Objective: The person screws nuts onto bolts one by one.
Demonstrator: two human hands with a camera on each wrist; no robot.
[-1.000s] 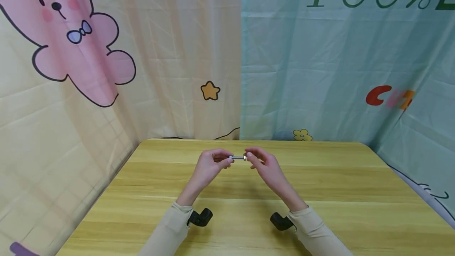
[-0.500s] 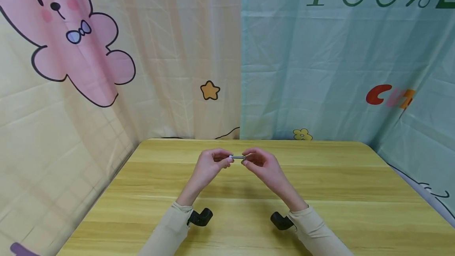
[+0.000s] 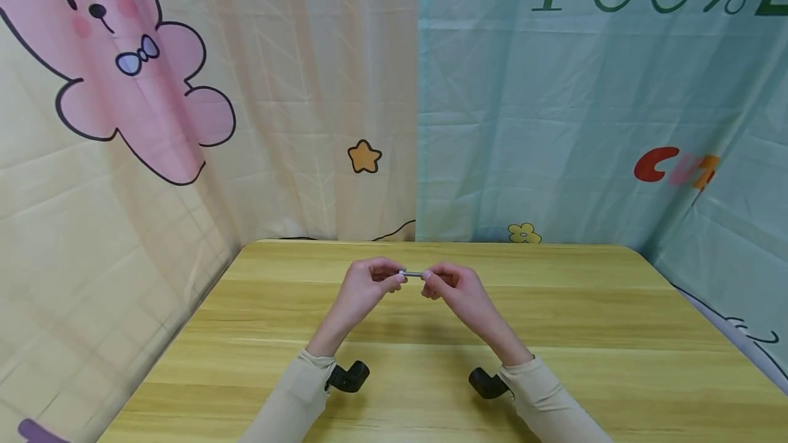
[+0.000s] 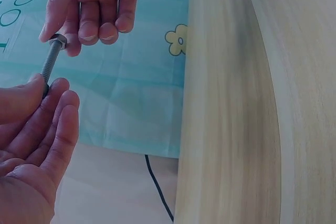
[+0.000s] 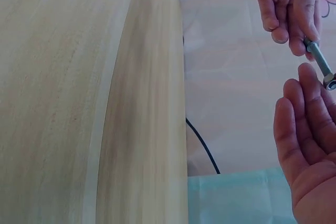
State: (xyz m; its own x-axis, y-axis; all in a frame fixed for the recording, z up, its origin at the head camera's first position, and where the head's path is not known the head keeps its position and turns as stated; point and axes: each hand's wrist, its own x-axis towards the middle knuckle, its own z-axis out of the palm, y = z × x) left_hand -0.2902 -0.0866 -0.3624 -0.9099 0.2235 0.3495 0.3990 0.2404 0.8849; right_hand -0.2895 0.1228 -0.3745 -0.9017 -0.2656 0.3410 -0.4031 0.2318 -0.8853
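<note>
A metal bolt with a threaded shank is held in the air between both hands, above the far part of the table. My left hand pinches its head end between thumb and index finger, which mostly hide the head. A hex nut sits at the other end of the bolt. My right hand has its thumb and index finger on either side of the nut, with the other fingers loosely bent. In the right wrist view the nut shows at the right edge, close to the right fingertips.
The wooden table extends beneath both hands. Printed curtains hang behind it and along the sides. A black wrist-worn camera mount sits at each sleeve cuff. A dark cable runs beyond the table edge.
The right fingers shift about the nut: first thumb and index come apart around it, now they are close together on it. The left hand stays nearly still, gripping the bolt.
</note>
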